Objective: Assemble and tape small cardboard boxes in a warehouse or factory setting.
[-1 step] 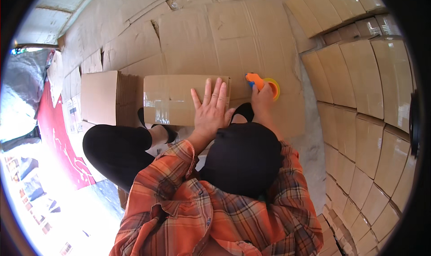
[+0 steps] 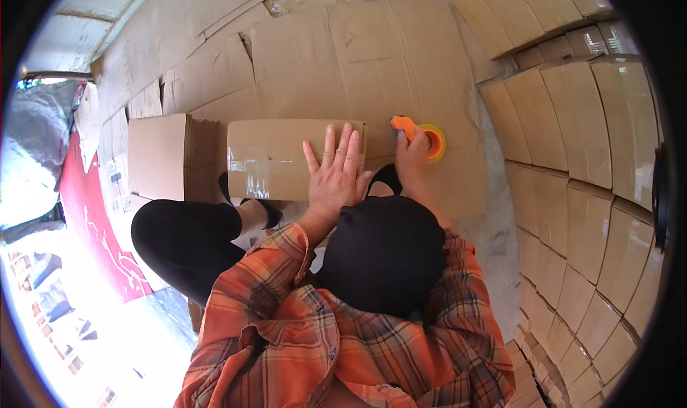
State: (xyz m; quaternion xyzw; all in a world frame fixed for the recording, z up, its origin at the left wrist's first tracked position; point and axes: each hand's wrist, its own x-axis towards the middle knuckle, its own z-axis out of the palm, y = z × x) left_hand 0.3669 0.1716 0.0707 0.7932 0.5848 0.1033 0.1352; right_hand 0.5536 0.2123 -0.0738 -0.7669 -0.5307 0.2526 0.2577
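While the box (image 2: 286, 159) lies on the cardboard floor (image 2: 372, 50) with its long axis running left to right, the left hand (image 2: 335, 177) presses flat, fingers spread, on its right end, and the right hand (image 2: 413, 157) clasps an orange tape dispenser (image 2: 422, 134) just beside it.

Bright daylight, blown out to white at lower left of the flat brown cardboard box (image 2: 286, 157). Glare on its clear tape strip. Soft shadows below. Heavy fisheye bending and black vignette far around; sharp near it.
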